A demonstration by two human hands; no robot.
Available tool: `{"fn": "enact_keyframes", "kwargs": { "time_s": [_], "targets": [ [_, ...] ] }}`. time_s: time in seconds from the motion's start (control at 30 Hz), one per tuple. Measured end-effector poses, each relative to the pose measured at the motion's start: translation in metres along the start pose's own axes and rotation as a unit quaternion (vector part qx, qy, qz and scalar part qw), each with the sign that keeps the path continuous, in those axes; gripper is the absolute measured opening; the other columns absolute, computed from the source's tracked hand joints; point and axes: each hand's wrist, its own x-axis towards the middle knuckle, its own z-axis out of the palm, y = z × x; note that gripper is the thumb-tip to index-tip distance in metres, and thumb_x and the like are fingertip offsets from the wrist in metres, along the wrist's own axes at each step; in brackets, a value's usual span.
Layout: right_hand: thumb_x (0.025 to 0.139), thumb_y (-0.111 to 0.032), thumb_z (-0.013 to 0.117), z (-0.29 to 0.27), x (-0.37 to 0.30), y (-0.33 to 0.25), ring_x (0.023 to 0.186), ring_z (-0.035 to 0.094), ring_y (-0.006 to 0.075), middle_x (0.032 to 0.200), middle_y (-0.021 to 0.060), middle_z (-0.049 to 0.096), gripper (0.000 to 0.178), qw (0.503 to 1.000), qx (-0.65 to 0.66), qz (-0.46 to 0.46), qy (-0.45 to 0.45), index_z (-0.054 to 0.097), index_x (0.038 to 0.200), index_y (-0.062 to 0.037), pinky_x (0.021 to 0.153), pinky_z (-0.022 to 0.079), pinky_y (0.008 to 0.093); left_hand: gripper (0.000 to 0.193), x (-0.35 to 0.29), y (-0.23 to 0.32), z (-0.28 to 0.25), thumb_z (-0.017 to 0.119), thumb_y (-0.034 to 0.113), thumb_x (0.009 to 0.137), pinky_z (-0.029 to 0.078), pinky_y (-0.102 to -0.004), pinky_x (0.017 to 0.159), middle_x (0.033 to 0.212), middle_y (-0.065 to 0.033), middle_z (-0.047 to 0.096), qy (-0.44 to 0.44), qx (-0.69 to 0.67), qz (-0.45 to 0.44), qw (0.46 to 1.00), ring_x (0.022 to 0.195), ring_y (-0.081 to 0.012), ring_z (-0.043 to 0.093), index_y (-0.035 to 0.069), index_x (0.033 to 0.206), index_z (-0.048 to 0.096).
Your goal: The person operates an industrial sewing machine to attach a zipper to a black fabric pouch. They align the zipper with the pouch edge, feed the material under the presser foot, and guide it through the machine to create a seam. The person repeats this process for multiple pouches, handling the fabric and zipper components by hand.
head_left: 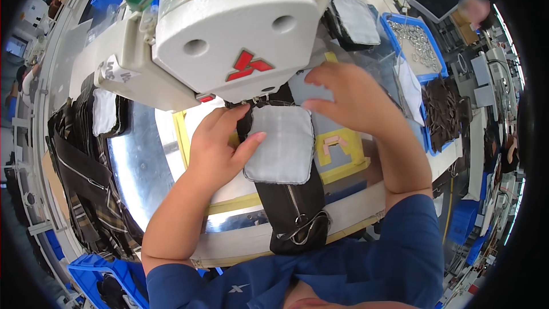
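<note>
A light grey, rounded-square fabric panel (281,146) with a dark edge lies under the front of a white sewing machine head (229,34). From below it, a black fabric strip (291,212) with a zipper and a metal ring runs toward me. My left hand (220,146) is open at the panel's left edge, its thumb across the panel and its fingertips by the black fabric near the machine. Just off the panel's far right corner, my right hand (346,100) is open, fingers apart and curved, with nothing visible in it. The machine head hides the needle area.
Left of the machine is a stack of dark and plaid fabric pieces (86,177). At the right stand a blue tray of metal hardware (420,43) and a bin of dark strips (443,109). More grey panels (355,20) lie behind. Yellow tape (343,169) marks the worktop.
</note>
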Motion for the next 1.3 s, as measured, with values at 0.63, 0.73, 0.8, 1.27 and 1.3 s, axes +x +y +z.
{"fn": "enact_keyframes", "kwargs": {
  "time_s": [0.63, 0.73, 0.8, 1.27, 1.3],
  "targets": [
    [0.081, 0.001, 0.08, 0.059, 0.001, -0.024, 0.082, 0.069, 0.0276, 0.102, 0.0097, 0.069, 0.025, 0.944, 0.156, -0.256, 0.136, 0.076, 0.104, -0.0058, 0.067, 0.056, 0.0373, 0.032, -0.002, 0.003, -0.003, 0.084, -0.005, 0.078, 0.059, -0.0349, 0.074, 0.102, -0.0147, 0.075, 0.063, -0.048, 0.127, 0.989, 0.089, -0.0295, 0.073, 0.002, 0.108, 0.075],
    [0.08, 0.0, 0.082, 0.062, 0.0, -0.02, 0.083, 0.07, 0.0271, 0.101, 0.0101, 0.07, 0.024, 0.95, 0.15, -0.245, 0.126, 0.077, 0.103, -0.0056, 0.068, 0.057, 0.0369, 0.029, -0.003, 0.008, -0.002, 0.084, -0.004, 0.078, 0.059, -0.0349, 0.073, 0.099, -0.014, 0.073, 0.059, -0.045, 0.107, 0.992, 0.087, -0.0296, 0.073, 0.002, 0.105, 0.076],
    [0.083, -0.003, 0.08, 0.063, -0.001, -0.018, 0.084, 0.068, 0.0287, 0.1, 0.0088, 0.068, 0.022, 0.949, 0.14, -0.249, 0.133, 0.074, 0.103, -0.0066, 0.071, 0.056, 0.039, 0.027, -0.003, 0.009, -0.002, 0.085, -0.002, 0.078, 0.059, -0.0345, 0.073, 0.099, -0.0142, 0.073, 0.058, -0.05, 0.098, 0.992, 0.087, -0.0286, 0.072, 0.001, 0.103, 0.076],
    [0.08, -0.003, 0.08, 0.068, 0.0, -0.017, 0.082, 0.066, 0.0287, 0.092, 0.0083, 0.067, 0.018, 0.942, 0.148, -0.261, 0.15, 0.075, 0.096, -0.0075, 0.07, 0.054, 0.0403, 0.017, -0.006, 0.01, 0.0, 0.084, 0.0, 0.083, 0.055, -0.0324, 0.07, 0.092, -0.013, 0.072, 0.026, -0.106, 0.045, 0.993, 0.081, -0.0242, 0.07, 0.0, 0.099, 0.077],
    [0.078, -0.001, 0.081, 0.066, 0.001, -0.016, 0.08, 0.067, 0.0281, 0.092, 0.0088, 0.069, 0.02, 0.943, 0.152, -0.259, 0.144, 0.076, 0.096, -0.0067, 0.068, 0.055, 0.0389, 0.017, -0.006, 0.011, 0.0, 0.083, 0.0, 0.083, 0.055, -0.0323, 0.068, 0.09, -0.0123, 0.072, 0.024, -0.106, 0.04, 0.993, 0.079, -0.0238, 0.07, 0.0, 0.098, 0.077]
  ]
}}
